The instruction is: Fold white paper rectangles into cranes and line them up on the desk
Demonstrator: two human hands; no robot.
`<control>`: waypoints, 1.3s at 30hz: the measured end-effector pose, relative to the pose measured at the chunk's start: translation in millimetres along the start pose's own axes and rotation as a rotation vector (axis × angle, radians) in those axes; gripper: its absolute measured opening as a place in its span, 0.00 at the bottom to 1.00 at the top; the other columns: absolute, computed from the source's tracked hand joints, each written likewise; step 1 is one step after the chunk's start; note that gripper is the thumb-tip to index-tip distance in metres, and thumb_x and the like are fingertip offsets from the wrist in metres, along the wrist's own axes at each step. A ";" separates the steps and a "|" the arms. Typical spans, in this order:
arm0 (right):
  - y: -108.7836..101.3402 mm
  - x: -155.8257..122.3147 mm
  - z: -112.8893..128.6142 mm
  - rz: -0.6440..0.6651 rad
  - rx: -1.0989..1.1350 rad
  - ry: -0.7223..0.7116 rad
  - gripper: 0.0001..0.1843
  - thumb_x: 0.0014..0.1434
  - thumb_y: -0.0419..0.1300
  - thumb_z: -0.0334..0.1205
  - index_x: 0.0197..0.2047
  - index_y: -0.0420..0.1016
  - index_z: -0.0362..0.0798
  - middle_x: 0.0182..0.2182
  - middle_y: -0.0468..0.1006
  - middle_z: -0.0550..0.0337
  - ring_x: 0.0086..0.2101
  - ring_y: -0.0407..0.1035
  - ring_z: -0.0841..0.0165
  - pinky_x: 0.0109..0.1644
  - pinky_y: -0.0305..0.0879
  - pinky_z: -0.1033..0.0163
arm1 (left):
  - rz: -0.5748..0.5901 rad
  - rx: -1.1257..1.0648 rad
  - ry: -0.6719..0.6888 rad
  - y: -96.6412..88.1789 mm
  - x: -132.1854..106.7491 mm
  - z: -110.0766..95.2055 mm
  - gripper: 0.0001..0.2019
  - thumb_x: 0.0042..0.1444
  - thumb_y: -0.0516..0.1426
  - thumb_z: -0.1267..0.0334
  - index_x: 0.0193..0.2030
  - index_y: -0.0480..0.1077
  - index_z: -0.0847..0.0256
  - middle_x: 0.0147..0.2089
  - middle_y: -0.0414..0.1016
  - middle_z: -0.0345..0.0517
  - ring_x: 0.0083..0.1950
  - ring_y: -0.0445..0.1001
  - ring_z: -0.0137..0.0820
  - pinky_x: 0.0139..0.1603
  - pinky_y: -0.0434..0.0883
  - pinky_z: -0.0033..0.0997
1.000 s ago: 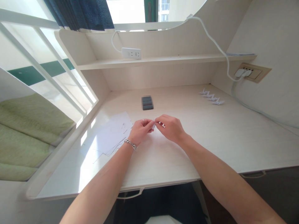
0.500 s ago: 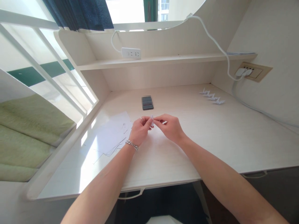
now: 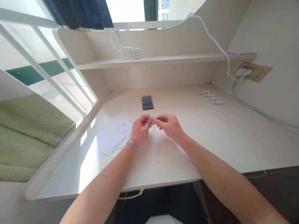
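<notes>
My left hand [image 3: 140, 130], with a ring and a chain bracelet, and my right hand [image 3: 168, 126] meet above the middle of the pale desk [image 3: 210, 133]. Both pinch a small folded piece of white paper [image 3: 152, 118] between their fingertips, just above the desk. Most of the paper is hidden by the fingers.
Loose white paper sheets [image 3: 109, 137] lie left of my hands. A dark phone [image 3: 147, 103] lies behind them. Several small folded paper figures [image 3: 212, 96] sit in a row at the back right. A power strip [image 3: 131, 52] rests on the shelf; a wall socket [image 3: 252, 71] and cable are at right.
Both hands have shifted slightly up and toward the phone while working the small paper; the paper's visible tip has turned between the fingers.
</notes>
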State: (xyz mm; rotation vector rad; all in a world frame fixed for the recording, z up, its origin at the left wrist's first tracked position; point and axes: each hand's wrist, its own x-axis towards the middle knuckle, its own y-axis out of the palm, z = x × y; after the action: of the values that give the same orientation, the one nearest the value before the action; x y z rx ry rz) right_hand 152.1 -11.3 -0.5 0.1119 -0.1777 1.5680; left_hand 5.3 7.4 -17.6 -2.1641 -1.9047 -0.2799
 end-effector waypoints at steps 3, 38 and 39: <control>0.2 -0.1 -0.3 -0.003 -0.014 -0.021 0.14 0.50 0.65 0.48 0.30 0.75 0.45 0.27 0.77 0.57 0.27 0.69 0.69 0.29 0.65 0.64 | 0.006 -0.010 0.006 0.9 0.3 0.1 0.15 0.55 0.60 0.51 0.38 0.70 0.61 0.34 0.74 0.43 0.36 0.72 0.29 0.40 0.69 0.31; -3.6 1.0 -4.7 0.005 -0.282 -0.086 0.09 0.56 0.56 0.43 0.30 0.73 0.48 0.28 0.77 0.60 0.31 0.70 0.67 0.36 0.65 0.62 | -0.049 -0.226 -0.148 0.6 0.8 0.5 0.18 0.45 0.67 0.64 0.43 0.70 0.63 0.32 0.75 0.41 0.31 0.73 0.26 0.36 0.71 0.29; -3.8 1.2 -3.7 0.007 -0.257 -0.079 0.09 0.56 0.57 0.43 0.29 0.73 0.48 0.28 0.77 0.60 0.31 0.70 0.67 0.35 0.65 0.62 | -0.046 -0.239 -0.146 0.1 1.1 0.9 0.18 0.45 0.67 0.64 0.42 0.70 0.63 0.32 0.75 0.41 0.31 0.73 0.26 0.36 0.71 0.29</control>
State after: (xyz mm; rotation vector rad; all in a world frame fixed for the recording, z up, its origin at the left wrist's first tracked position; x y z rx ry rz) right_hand 156.1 -9.5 -3.8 -0.0284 -0.4395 1.5356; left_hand 5.5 8.7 -18.1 -2.3528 -2.0977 -0.3853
